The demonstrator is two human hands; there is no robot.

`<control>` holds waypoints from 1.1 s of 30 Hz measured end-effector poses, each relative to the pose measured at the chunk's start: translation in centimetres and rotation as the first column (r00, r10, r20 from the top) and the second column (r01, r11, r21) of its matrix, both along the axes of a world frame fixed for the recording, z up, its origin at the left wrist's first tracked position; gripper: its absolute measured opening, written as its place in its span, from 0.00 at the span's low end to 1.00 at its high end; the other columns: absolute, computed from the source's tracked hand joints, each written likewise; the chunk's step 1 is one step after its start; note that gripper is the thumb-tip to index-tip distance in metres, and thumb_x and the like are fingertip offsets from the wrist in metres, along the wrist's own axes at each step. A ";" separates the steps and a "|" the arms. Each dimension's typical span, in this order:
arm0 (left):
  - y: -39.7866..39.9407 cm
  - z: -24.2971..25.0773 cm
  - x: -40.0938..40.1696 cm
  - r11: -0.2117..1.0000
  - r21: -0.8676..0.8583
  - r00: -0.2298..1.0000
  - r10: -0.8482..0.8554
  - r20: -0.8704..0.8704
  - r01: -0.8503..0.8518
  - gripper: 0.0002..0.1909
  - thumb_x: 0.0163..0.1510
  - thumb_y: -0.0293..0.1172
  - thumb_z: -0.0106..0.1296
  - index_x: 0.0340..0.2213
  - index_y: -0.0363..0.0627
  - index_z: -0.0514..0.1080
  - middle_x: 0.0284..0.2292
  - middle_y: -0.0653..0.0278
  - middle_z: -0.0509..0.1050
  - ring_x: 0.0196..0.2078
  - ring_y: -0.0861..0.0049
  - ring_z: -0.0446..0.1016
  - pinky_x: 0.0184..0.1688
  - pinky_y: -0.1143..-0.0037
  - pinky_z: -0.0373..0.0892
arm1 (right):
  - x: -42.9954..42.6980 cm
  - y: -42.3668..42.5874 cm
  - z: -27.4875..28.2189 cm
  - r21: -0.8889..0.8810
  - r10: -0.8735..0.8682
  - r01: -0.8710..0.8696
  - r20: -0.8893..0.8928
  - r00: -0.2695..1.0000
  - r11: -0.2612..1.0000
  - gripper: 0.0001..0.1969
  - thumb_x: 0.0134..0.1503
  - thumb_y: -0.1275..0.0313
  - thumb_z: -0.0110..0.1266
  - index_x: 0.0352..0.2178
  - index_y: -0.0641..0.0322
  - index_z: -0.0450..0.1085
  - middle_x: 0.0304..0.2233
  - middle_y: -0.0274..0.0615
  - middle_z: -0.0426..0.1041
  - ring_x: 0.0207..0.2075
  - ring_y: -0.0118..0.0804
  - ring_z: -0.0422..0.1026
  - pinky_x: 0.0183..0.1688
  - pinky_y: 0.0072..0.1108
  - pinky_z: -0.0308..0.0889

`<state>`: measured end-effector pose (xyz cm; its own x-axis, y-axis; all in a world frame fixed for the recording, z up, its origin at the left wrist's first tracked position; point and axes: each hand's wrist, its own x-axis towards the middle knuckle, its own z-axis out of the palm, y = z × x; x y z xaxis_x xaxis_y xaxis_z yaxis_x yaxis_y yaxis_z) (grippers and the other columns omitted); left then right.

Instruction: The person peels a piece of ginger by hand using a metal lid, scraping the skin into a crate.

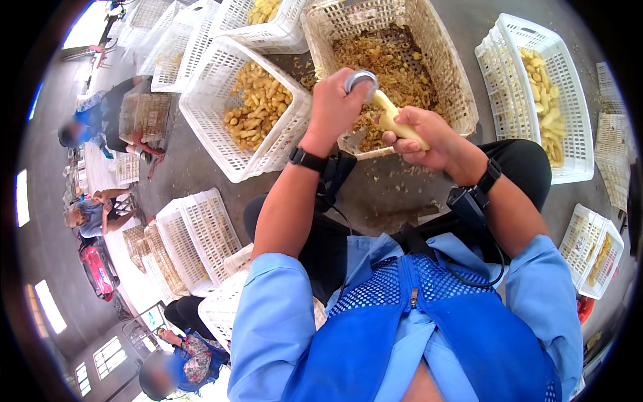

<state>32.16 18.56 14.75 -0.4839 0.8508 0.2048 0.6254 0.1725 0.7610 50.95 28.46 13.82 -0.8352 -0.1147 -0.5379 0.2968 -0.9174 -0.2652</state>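
Note:
My left hand [335, 108] is closed around a round metal ring-shaped tool [360, 83], held against the upper end of a pale, peeled piece of root [389, 116] that looks like ginger. The lower part of that piece lies in my right hand [424, 136], between thumb and fingers. Both hands are above the near part of a dirty plastic crate [454, 75] with brown and yellow peelings [397, 65] in it. To the left, a white crate [206, 110] holds brownish, knobbly roots [258, 108]. Pale roots [545, 103] fill part of a white crate [577, 100] on the right.
More white crates [176, 45] stand at the upper left, others [201, 241] left of my legs. A smaller crate [587, 251] is at the far right. Scraps lie on the grey floor [402, 186]. Several people [95, 120] sit or bend at the left, near a red vehicle [100, 271].

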 end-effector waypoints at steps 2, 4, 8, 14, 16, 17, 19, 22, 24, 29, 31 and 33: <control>-0.1 -1.3 -2.3 0.990 0.009 0.990 0.138 -0.033 -0.138 0.10 0.53 0.34 0.57 0.30 0.37 0.76 0.24 0.51 0.76 0.25 0.59 0.75 0.29 0.68 0.69 | 0.2 0.0 0.1 -0.071 0.036 -0.041 -0.080 0.996 0.997 0.13 0.59 0.68 0.38 0.43 0.64 0.61 0.31 0.43 0.68 0.14 0.20 0.59 0.13 0.12 0.54; -0.3 -0.5 -4.1 0.977 0.000 0.974 0.211 -0.081 -0.211 0.09 0.53 0.33 0.58 0.29 0.38 0.77 0.23 0.54 0.76 0.24 0.63 0.76 0.29 0.69 0.69 | 0.6 0.0 0.6 -0.108 0.017 -0.029 -0.111 0.994 0.994 0.15 0.59 0.68 0.38 0.45 0.65 0.61 0.31 0.42 0.68 0.13 0.20 0.59 0.13 0.12 0.55; -0.5 2.4 0.4 0.997 0.062 0.974 0.022 0.227 -0.037 0.07 0.55 0.30 0.57 0.30 0.39 0.78 0.22 0.65 0.75 0.24 0.78 0.74 0.28 0.75 0.69 | 0.8 0.4 0.8 -0.143 -0.002 -0.012 -0.091 0.996 0.990 0.19 0.59 0.68 0.37 0.49 0.66 0.61 0.31 0.42 0.68 0.13 0.21 0.59 0.13 0.12 0.56; -0.3 1.3 -2.1 0.996 -0.040 0.995 0.080 0.055 -0.077 0.07 0.55 0.30 0.58 0.30 0.38 0.77 0.22 0.65 0.74 0.23 0.81 0.72 0.28 0.78 0.68 | 0.8 0.1 0.1 -0.204 0.043 -0.084 -0.198 0.979 0.975 0.20 0.60 0.68 0.38 0.52 0.67 0.58 0.32 0.44 0.69 0.13 0.21 0.60 0.13 0.12 0.57; 0.0 0.8 -3.1 0.977 0.004 0.968 0.209 0.138 -0.212 0.07 0.56 0.30 0.57 0.30 0.38 0.76 0.22 0.67 0.74 0.24 0.83 0.71 0.28 0.80 0.67 | 0.8 -0.1 0.7 -0.198 0.032 -0.085 -0.253 0.967 0.976 0.21 0.61 0.67 0.38 0.53 0.67 0.58 0.32 0.45 0.69 0.14 0.22 0.61 0.15 0.12 0.59; 0.1 0.5 -3.3 0.968 0.067 0.945 0.220 0.242 -0.242 0.07 0.57 0.30 0.57 0.30 0.37 0.76 0.23 0.69 0.74 0.24 0.85 0.70 0.27 0.80 0.67 | 0.7 -0.1 1.0 -0.195 0.027 -0.085 -0.280 0.960 0.977 0.21 0.61 0.67 0.38 0.53 0.67 0.58 0.32 0.45 0.69 0.15 0.22 0.62 0.16 0.12 0.60; 0.4 0.4 -2.4 0.963 0.134 0.892 0.159 0.423 -0.235 0.07 0.58 0.29 0.56 0.31 0.37 0.76 0.24 0.71 0.75 0.25 0.88 0.70 0.27 0.81 0.67 | 0.4 -0.3 1.0 -0.205 0.009 -0.074 -0.303 0.953 0.976 0.21 0.62 0.67 0.38 0.54 0.67 0.58 0.33 0.45 0.69 0.17 0.23 0.64 0.18 0.13 0.61; 1.3 0.9 1.4 0.969 0.187 0.730 -0.010 0.684 -0.161 0.06 0.59 0.28 0.55 0.31 0.37 0.75 0.25 0.73 0.74 0.26 0.90 0.68 0.27 0.82 0.66 | 0.4 -0.6 1.1 -0.128 0.030 -0.074 -0.314 0.949 0.989 0.21 0.62 0.67 0.39 0.54 0.67 0.58 0.34 0.44 0.70 0.21 0.24 0.67 0.20 0.12 0.63; 1.3 0.8 1.4 0.971 0.169 0.735 0.009 0.678 -0.168 0.06 0.59 0.28 0.55 0.31 0.37 0.75 0.25 0.72 0.74 0.26 0.90 0.68 0.27 0.83 0.65 | 0.5 -0.9 1.5 0.020 0.070 -0.067 -0.271 0.960 0.998 0.21 0.62 0.67 0.40 0.54 0.67 0.60 0.34 0.43 0.71 0.23 0.24 0.69 0.20 0.12 0.63; 1.4 0.3 0.6 0.965 0.168 0.865 0.093 0.494 -0.200 0.09 0.58 0.30 0.57 0.29 0.34 0.75 0.23 0.69 0.74 0.25 0.87 0.69 0.27 0.79 0.66 | 0.3 -1.6 1.4 0.517 0.128 -0.055 -0.106 0.986 0.854 0.19 0.60 0.69 0.41 0.50 0.66 0.65 0.35 0.41 0.74 0.26 0.24 0.71 0.21 0.14 0.65; 1.3 0.1 0.7 0.962 0.160 0.904 0.139 0.403 -0.219 0.10 0.57 0.30 0.57 0.29 0.33 0.75 0.22 0.65 0.75 0.24 0.83 0.70 0.28 0.76 0.67 | 0.1 -2.2 1.7 0.665 0.132 -0.059 -0.060 0.989 0.745 0.18 0.60 0.70 0.40 0.49 0.67 0.65 0.34 0.41 0.74 0.27 0.25 0.71 0.24 0.16 0.67; 1.5 0.2 0.9 0.953 0.159 0.925 0.194 0.327 -0.256 0.10 0.56 0.30 0.58 0.29 0.32 0.75 0.22 0.62 0.76 0.24 0.80 0.71 0.29 0.74 0.68 | 0.1 -2.4 1.8 0.791 0.111 -0.042 -0.033 0.993 0.610 0.18 0.59 0.70 0.40 0.48 0.68 0.66 0.33 0.41 0.74 0.28 0.26 0.71 0.27 0.18 0.67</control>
